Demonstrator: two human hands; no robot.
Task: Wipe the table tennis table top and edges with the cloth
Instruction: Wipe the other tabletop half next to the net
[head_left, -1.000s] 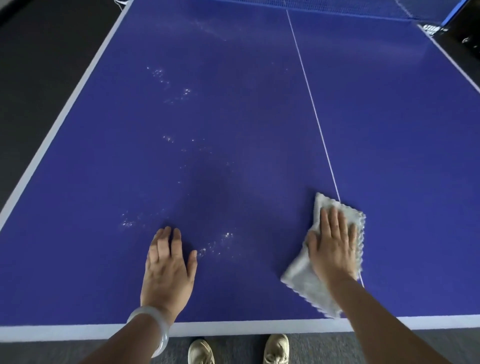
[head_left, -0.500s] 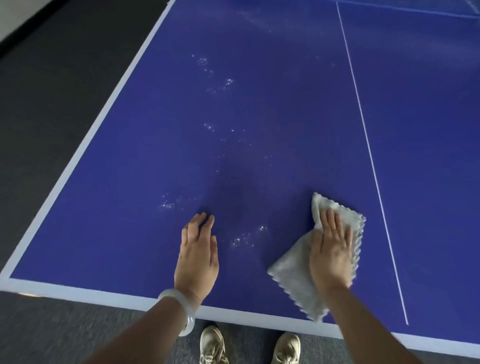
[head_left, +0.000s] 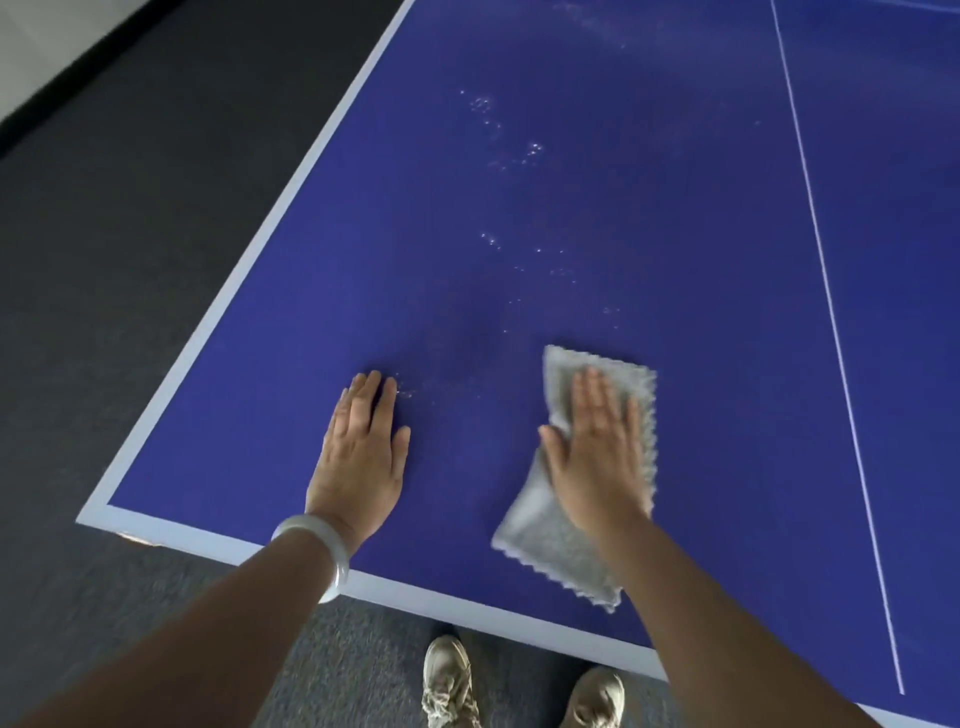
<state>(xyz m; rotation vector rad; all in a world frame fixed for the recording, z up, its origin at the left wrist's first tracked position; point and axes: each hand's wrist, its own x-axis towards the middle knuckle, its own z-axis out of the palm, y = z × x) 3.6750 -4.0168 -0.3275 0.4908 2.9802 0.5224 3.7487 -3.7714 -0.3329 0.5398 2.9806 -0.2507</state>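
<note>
Wiping seemed barely begun: the right hand (head_left: 597, 457) pressed the cloth (head_left: 563, 545) flat-fingered, the left hand (head_left: 358, 457) rested flat, empty, on the surface (head_left: 675, 218) (droplets (head_left: 532, 150) ahead, unwiped).

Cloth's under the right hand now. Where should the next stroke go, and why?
Probably push forward and slightly left: the right hand presses the cloth flat, and unwiped droplets glisten just beyond its far edge.
</note>
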